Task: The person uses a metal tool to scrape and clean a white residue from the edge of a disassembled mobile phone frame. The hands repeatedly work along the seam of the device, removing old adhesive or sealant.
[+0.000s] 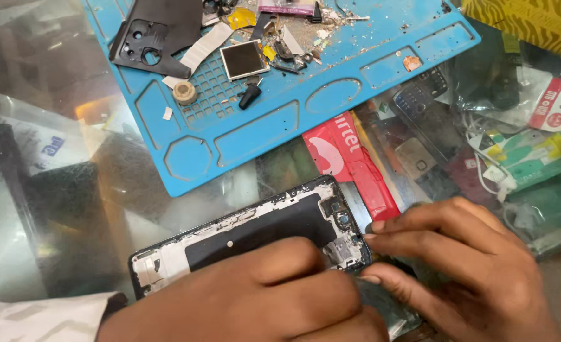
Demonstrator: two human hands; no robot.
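Observation:
An opened phone body (255,228), black inside with a worn white frame, lies on the glass tabletop (71,209) at lower centre. My left hand (249,301) lies over its near edge and holds it down, fingers curled. My right hand (464,266) pinches at the phone's right end near the camera corner, fingertips together on a small part too small to make out.
A blue repair mat (274,126) lies beyond, carrying a black back cover (157,31), a small square screen (244,59), a tape roll (184,92) and several scraps. Under the glass are a red packet (350,164), old keypad phones (420,95) and bagged accessories (528,145).

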